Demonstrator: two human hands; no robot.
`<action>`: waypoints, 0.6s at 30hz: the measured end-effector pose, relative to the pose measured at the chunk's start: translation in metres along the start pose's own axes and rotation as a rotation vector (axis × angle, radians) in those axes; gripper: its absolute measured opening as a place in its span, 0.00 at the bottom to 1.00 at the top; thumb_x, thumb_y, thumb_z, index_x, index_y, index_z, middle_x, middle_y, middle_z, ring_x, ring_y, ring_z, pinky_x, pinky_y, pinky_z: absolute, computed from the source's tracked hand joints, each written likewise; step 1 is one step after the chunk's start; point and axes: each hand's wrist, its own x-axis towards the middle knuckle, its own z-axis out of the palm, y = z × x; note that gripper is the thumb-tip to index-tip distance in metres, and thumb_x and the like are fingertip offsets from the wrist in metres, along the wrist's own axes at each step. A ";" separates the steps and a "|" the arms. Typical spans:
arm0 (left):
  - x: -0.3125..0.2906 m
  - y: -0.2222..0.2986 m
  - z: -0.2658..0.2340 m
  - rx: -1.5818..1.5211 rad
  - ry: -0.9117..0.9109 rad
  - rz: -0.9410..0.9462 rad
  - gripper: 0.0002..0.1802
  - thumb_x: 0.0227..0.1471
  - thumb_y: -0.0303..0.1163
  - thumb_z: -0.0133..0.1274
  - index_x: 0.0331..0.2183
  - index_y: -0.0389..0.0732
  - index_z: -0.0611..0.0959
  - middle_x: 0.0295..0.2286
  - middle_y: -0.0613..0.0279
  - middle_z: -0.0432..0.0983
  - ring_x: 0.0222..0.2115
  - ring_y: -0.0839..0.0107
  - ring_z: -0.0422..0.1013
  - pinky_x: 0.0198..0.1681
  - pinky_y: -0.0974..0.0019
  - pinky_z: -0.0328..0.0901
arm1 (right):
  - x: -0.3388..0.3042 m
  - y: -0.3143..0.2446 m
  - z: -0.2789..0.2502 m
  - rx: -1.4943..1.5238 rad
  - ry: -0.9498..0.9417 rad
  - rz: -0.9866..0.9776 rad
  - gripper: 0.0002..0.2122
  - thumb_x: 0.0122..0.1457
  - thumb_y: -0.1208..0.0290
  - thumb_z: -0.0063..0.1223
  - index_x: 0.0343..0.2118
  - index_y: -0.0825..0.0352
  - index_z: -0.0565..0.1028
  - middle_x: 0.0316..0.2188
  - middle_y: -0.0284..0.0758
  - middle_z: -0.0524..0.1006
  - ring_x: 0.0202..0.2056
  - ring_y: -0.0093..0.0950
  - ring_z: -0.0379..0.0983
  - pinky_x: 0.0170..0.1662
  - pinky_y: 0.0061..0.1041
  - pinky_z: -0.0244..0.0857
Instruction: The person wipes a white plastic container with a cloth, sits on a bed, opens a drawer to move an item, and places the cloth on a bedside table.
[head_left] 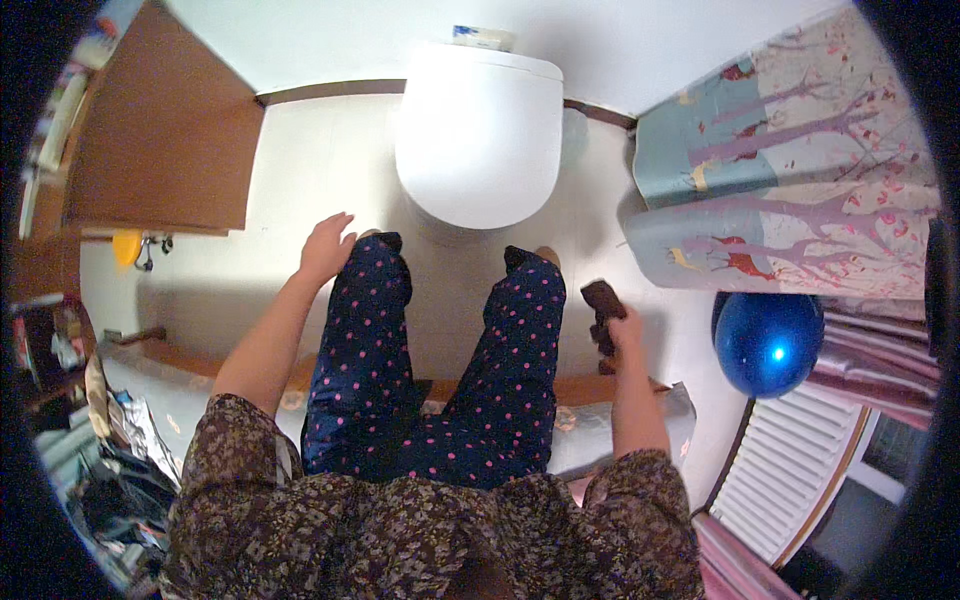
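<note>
Beside my left knee, my left hand [327, 248] hangs with its fingers stretched out and nothing in it. Out past my right knee, my right hand [627, 330] is closed around a dark brown object [604, 298]. It is long at the top with small lumps along its lower part, and its kind is not clear. My legs, in dark blue trousers with pink dots [365, 330], are apart between the two hands.
Ahead of my feet stands a white piece of furniture with a rounded front [480, 130], with a small packet [483, 38] behind it. A brown wooden cabinet [165, 130] is at left. Patterned curtains [790, 170], a blue balloon [768, 343] and a white radiator [790, 470] are at right.
</note>
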 end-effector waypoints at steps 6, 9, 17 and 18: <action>-0.139 -0.095 -0.007 -0.191 0.050 -0.300 0.22 0.52 0.40 0.49 0.47 0.39 0.75 0.47 0.49 0.70 0.49 0.53 0.66 0.54 0.58 0.60 | -0.100 0.060 0.027 0.336 0.122 -0.102 0.20 0.38 0.74 0.53 0.39 0.69 0.75 0.29 0.35 0.77 0.30 0.30 0.72 0.36 0.29 0.67; -0.207 -0.114 0.000 -0.244 0.066 -0.306 0.22 0.51 0.40 0.49 0.48 0.42 0.75 0.48 0.49 0.70 0.49 0.54 0.66 0.54 0.58 0.60 | -0.126 0.076 0.038 0.188 0.147 -0.060 0.21 0.40 0.78 0.51 0.43 0.68 0.75 0.37 0.37 0.77 0.37 0.32 0.73 0.41 0.30 0.67; -0.265 -0.092 0.038 -0.593 0.258 -0.399 0.21 0.52 0.37 0.49 0.48 0.44 0.75 0.47 0.52 0.70 0.47 0.58 0.69 0.51 0.60 0.63 | -0.146 0.087 0.033 0.378 0.143 -0.089 0.21 0.39 0.73 0.59 0.42 0.65 0.77 0.35 0.38 0.79 0.33 0.33 0.76 0.39 0.31 0.69; -0.264 -0.085 0.039 -0.568 0.270 -0.386 0.20 0.52 0.37 0.49 0.48 0.44 0.76 0.47 0.53 0.71 0.45 0.59 0.70 0.50 0.60 0.64 | -0.149 0.085 0.028 0.385 0.132 -0.076 0.21 0.38 0.73 0.59 0.41 0.65 0.77 0.34 0.38 0.79 0.33 0.33 0.76 0.39 0.31 0.69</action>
